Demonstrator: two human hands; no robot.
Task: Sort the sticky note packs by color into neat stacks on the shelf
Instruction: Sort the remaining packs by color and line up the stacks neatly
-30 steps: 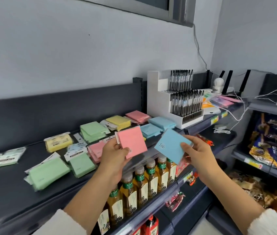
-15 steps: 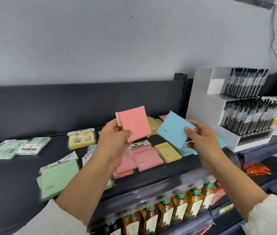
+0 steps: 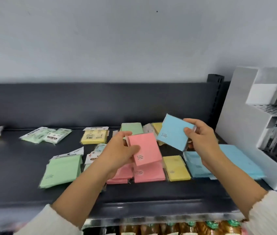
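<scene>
Pink is the colour of the sticky note pack (image 3: 147, 148) that the left hand (image 3: 119, 151) is gripping. Its thumb is curling over the front face with the fingers behind, and it is holding the pack tilted just above the pink stack (image 3: 148, 174) lying on the dark shelf (image 3: 24, 158). The right hand (image 3: 200, 138) is pinching a blue sticky note pack (image 3: 173, 133) by its right edge, thumb on the front. It is holding this pack higher and just to the right of the pink one, with their corners almost meeting (whether they are touching cannot be told).

Under the right wrist, blue packs (image 3: 236, 158) are lying flat beside a white pen display (image 3: 236, 116). A yellow pack (image 3: 176, 167) is resting between them and the pink stack. Further left, a green pack (image 3: 61, 170) is lying with its header card toward the wall.

Each held pack is carrying three short lines of small black print near a lower corner, too small to read. The header cards are showing bold lettering that is too blurred to read.
</scene>
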